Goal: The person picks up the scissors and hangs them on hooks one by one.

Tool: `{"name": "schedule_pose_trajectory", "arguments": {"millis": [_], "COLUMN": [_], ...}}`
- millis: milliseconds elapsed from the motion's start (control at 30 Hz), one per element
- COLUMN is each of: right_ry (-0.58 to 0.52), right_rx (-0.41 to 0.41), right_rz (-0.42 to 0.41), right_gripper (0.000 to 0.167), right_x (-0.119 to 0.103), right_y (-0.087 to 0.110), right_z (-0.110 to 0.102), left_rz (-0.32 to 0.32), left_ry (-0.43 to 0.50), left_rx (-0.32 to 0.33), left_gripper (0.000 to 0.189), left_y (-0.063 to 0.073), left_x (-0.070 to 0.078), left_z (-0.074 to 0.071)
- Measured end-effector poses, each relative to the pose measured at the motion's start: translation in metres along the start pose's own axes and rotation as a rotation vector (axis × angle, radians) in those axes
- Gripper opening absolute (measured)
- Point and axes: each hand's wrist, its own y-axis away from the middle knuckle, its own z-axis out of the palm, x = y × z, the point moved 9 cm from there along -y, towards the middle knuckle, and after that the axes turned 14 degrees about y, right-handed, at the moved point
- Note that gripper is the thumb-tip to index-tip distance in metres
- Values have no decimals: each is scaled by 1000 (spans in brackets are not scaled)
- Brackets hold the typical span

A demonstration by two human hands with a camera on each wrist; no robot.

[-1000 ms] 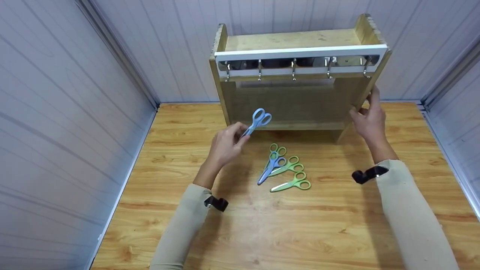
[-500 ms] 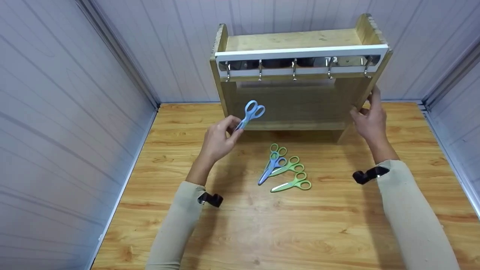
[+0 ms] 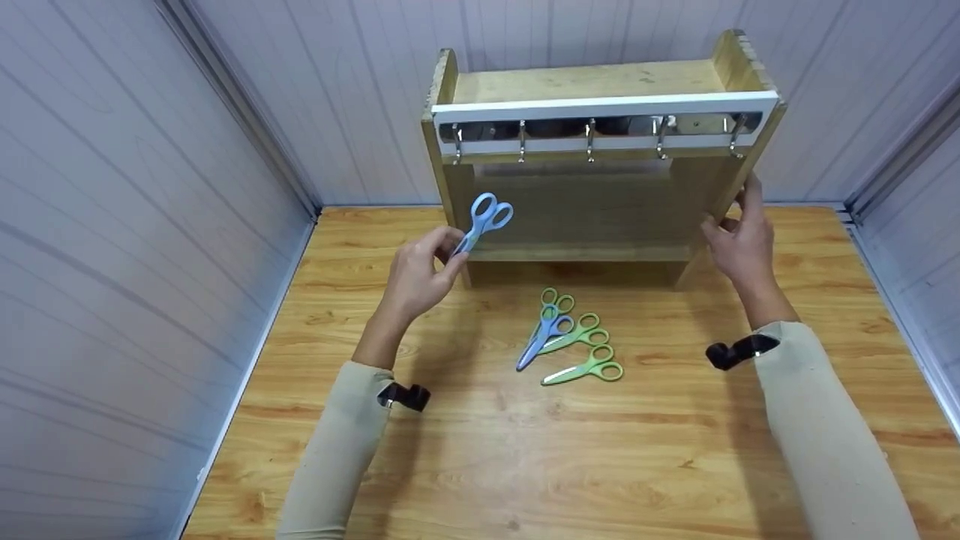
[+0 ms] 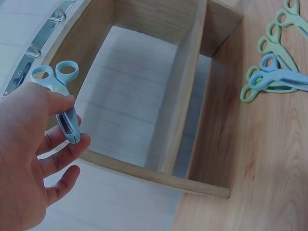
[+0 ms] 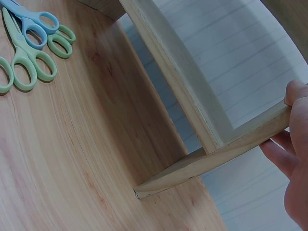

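Note:
My left hand (image 3: 421, 276) pinches a pair of blue scissors (image 3: 480, 219) by the blade end, handle loops up, in front of the left side of a wooden rack (image 3: 585, 253). In the left wrist view the thumb and fingers hold the scissors (image 4: 68, 126) over their closed blades, below the metal hooks (image 4: 57, 15). My right hand (image 3: 742, 238) grips the rack's right side panel; in the right wrist view the thumb is on one side of that panel (image 5: 231, 148) and fingers on the other. On the table lie blue scissors (image 3: 541, 339) over several green scissors (image 3: 592, 367).
Across the rack's upper front runs a white rail (image 3: 607, 101) with several metal hooks (image 3: 590, 141). The rack stands near the back wall (image 3: 375, 105), on a wood-grain tabletop (image 3: 585, 465). Another panelled wall (image 3: 135, 262) borders the left side.
My left hand has moved left and slightly up with the blue scissors. The right hand stays on the rack's side, and the scissors on the table have not moved.

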Motion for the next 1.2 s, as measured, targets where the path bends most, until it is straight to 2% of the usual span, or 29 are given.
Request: {"name": "schedule_pose_trajectory", "arguments": {"millis": [200, 467, 800, 1200], "right_ry": [-18, -20, 4, -21], "right_rx": [27, 25, -1, -12], "right_rz": [-18, -13, 7, 6], "right_gripper": [88, 89, 89, 89], "right_x": [-2, -1, -2, 1], "right_y": [0, -1, 0, 0], "right_z": [-1, 0, 0, 1], "left_rz": [3, 0, 8, -10], "left_ry": [7, 26, 39, 105], "left_rx": [4, 12, 62, 105], "left_gripper": [17, 17, 18, 19], "left_y": [-3, -8, -12, -17], "left_x": [3, 7, 11, 8], "left_z": [-6, -13, -30, -37]}}
